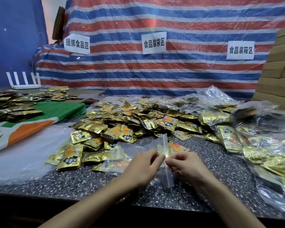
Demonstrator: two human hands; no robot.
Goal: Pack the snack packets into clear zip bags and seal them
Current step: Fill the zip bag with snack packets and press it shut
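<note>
L hand point(142, 163) + R hand point(182, 163) both pinch clear zip bag point(167, 177) at mouth; contents unclear. Packets point(130, 124) heaped on tabletop point(82, 180).

This is a makeshift food-packing workroom. On a red, white and blue striped tarpaulin point(196, 20) across the top of the frame, paper signs mark the stations: a food-bundling sign point(77, 44) at left, a food-bagging sign point(154, 42) at centre and a food-boxing sign point(240, 50) at right. Cardboard cartons point(280, 69) are stacked at the right edge. Gold snack packets point(130, 119) lie heaped on the speckled counter point(72, 180), with filled clear bags point(227, 137) at right.
</note>
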